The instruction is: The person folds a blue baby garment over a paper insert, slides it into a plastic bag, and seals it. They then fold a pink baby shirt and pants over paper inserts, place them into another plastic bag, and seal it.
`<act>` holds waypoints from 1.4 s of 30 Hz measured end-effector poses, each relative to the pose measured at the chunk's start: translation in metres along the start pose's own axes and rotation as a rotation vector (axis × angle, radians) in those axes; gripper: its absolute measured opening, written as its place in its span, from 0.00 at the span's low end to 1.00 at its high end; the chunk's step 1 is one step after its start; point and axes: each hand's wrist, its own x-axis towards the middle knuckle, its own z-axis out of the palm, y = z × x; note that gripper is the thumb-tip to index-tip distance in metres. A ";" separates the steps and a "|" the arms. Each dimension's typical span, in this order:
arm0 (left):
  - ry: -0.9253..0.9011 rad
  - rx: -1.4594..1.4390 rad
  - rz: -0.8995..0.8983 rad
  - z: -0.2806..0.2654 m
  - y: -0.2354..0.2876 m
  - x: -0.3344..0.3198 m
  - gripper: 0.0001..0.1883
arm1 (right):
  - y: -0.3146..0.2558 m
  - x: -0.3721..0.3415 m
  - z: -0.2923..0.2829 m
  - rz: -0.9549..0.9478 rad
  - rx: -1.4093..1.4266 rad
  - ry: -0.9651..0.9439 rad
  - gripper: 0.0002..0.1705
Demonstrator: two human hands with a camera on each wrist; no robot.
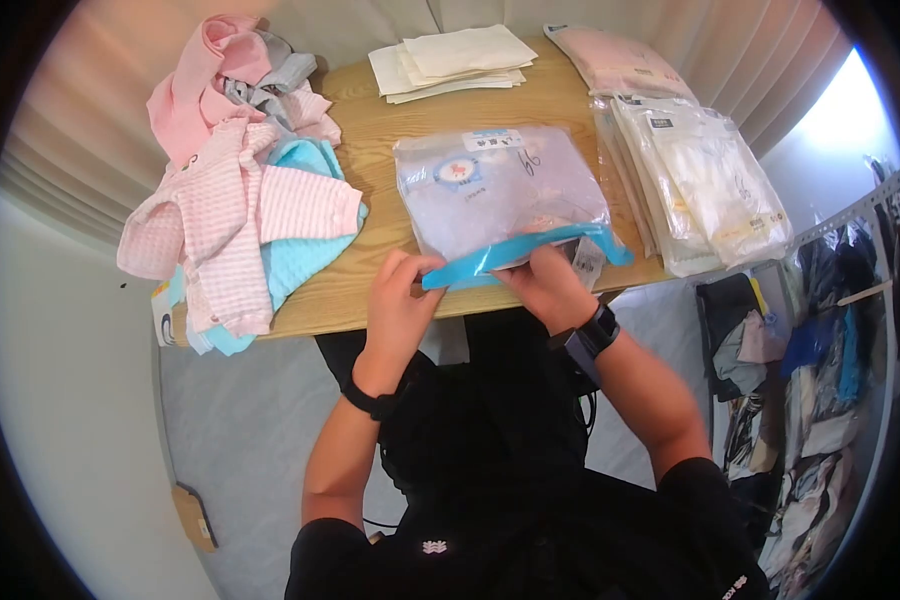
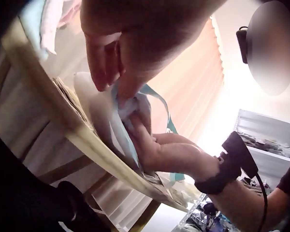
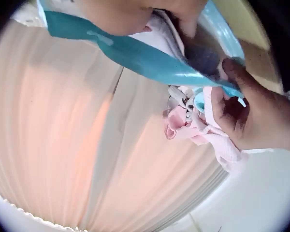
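Observation:
A clear plastic bag with a blue strip along its mouth lies on the wooden table, mouth toward the person. Inside is a folded pale lilac garment with a round printed patch. My left hand pinches the strip's left end between thumb and fingers. At the mouth's right half, my right hand reaches in between the parted blue edges, as the right wrist view shows. Grey-white fabric lies against its fingers there; I cannot tell whether they grip it.
Pink, striped and turquoise baby clothes are heaped on the left. White sheets lie at the back. Packed clear bags are stacked on the right, a pink packed bag behind them. A rack of bagged goods stands right of the table.

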 end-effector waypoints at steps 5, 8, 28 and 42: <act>0.095 0.039 0.054 0.003 0.029 -0.019 0.18 | 0.022 0.015 -0.005 0.056 0.274 -0.104 0.16; -0.002 0.134 -0.123 0.001 0.027 -0.025 0.26 | 0.013 0.022 -0.012 0.128 0.098 -0.276 0.18; -0.238 0.299 0.357 0.010 0.057 -0.017 0.26 | -0.034 -0.078 -0.093 -0.177 -0.664 0.214 0.14; -0.064 -0.129 0.089 0.015 0.080 -0.024 0.12 | -0.030 -0.074 -0.083 -0.661 -1.037 0.461 0.15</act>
